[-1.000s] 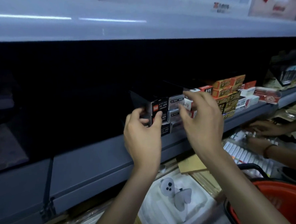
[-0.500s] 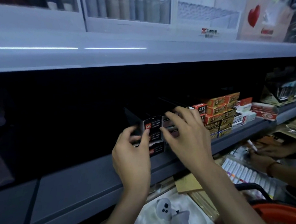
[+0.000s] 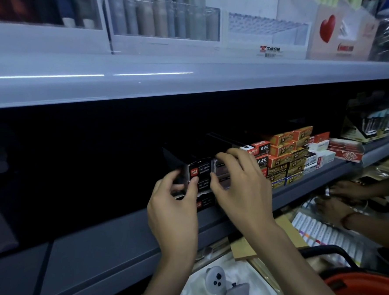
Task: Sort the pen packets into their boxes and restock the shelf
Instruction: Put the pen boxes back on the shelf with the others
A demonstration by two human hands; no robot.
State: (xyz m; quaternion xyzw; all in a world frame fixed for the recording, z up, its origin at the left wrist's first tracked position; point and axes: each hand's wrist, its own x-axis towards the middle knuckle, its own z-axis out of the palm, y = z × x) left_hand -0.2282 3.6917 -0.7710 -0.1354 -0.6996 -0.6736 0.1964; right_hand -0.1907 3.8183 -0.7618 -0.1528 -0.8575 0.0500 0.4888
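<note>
Where the black pen boxes [image 3: 200, 169] stand stacked at the front edge of the grey shelf [image 3: 126, 238], the left hand [image 3: 172, 217] pinches the stack's left end, thumb on the label face, fingers curled round the side. Beside it the right hand [image 3: 241, 190] grips the stack's right part, fingers curled over its top. Just right of the stack sit piled orange boxes [image 3: 282, 151]; lower right of it lie another person's hands [image 3: 342, 190].

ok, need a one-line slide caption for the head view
Restocking: left hand and right hand grip stacked black pen boxes at the grey shelf edge, beside orange boxes.
</note>
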